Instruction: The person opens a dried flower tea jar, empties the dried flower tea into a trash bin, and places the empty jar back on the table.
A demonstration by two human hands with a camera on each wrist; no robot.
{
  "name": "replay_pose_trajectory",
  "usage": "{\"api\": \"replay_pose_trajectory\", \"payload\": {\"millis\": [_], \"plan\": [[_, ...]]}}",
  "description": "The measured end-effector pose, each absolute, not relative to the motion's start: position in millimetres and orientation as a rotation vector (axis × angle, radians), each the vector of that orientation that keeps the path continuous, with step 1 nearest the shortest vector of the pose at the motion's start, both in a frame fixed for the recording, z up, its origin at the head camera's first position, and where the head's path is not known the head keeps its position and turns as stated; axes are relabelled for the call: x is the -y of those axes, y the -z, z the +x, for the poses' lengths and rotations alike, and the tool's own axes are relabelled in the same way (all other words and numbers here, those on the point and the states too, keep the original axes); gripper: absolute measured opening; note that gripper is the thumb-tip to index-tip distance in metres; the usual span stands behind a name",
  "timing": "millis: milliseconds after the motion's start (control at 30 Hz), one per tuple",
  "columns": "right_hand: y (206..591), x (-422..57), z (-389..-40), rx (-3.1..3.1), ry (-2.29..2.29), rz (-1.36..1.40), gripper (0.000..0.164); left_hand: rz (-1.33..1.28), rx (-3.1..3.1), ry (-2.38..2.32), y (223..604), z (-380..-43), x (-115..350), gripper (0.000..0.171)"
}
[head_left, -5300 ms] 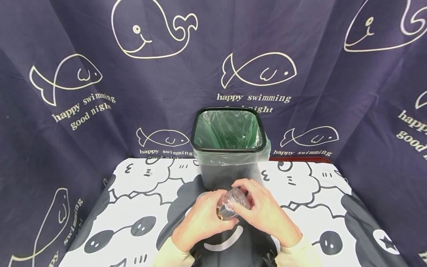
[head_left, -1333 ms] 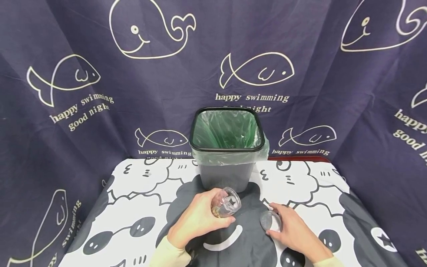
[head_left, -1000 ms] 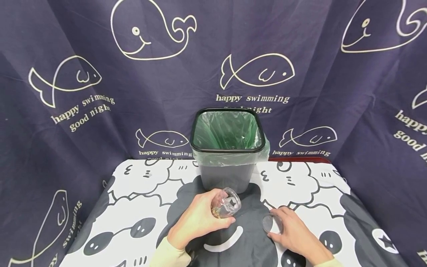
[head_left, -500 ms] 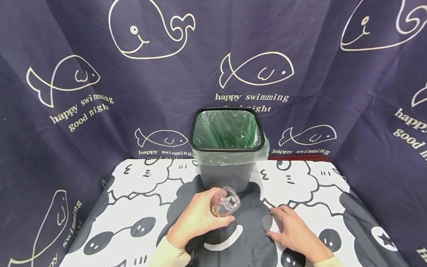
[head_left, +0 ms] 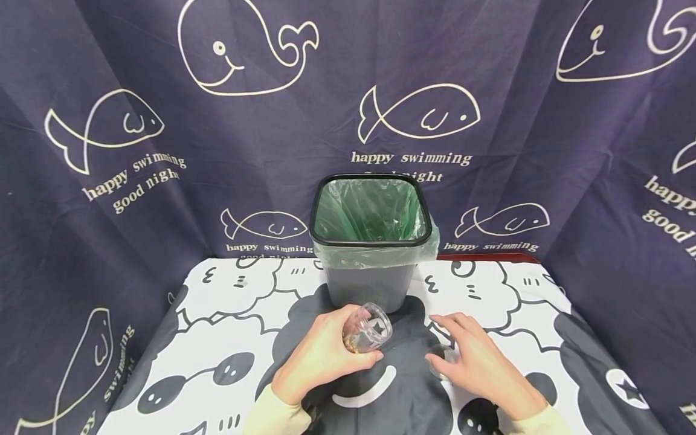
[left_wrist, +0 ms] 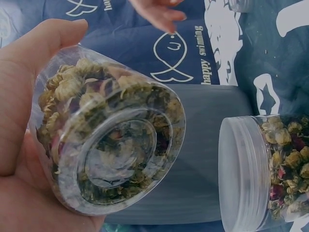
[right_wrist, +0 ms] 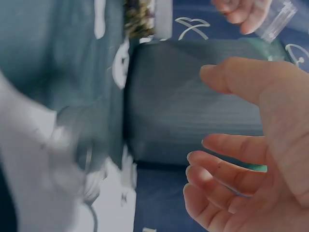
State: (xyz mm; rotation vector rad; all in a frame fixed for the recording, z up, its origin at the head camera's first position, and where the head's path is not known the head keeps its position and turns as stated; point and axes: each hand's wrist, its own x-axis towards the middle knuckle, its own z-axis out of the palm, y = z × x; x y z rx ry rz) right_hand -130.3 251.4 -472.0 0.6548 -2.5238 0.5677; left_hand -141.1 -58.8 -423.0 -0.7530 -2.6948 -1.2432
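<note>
At the left, the left hand (head_left: 321, 356) has a firm grip round the side of an uncapped clear jar (head_left: 363, 333), thumb on one side and fingers on the other. The jar is in front of the bin, tilted, its mouth turned up and to the right. Inside, dried flowers (left_wrist: 75, 87), mostly yellowish blossoms with some dark pink petals, lie against its base, as the left wrist view shows.

A second jar (left_wrist: 285, 159) stands upright on the counter (head_left: 500, 258), just left of the bin. Its pale lid (left_wrist: 241, 174) is on, and the same kind of yellow and pink flowers show through its clear side. In the head view it is hidden behind the left hand.

In the middle stands a grey bin (head_left: 370, 284) with a black rim. A thin green bag (head_left: 375, 211) lines it, folded over the rim and hanging down outside.

To the right of the bin and nearer the person, the clear cap (head_left: 443, 352) rests on the patterned cloth (head_left: 228, 290); the right wrist view blurs it, so its finer shape is unclear. The right hand (head_left: 481, 362) is right beside it, thumb and fingers spread well apart, its grip holding nothing; the right wrist view shows the cap apart from the fingers.
</note>
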Motion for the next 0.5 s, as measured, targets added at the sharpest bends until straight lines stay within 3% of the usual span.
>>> {"api": "replay_pose_trajectory", "payload": {"millis": [500], "plan": [[425.0,-213.2,-129.9,2.479,-0.732,0.799,0.074,-0.762,2.681,1.224,420.7,-140.2,59.8,0.054]]}}
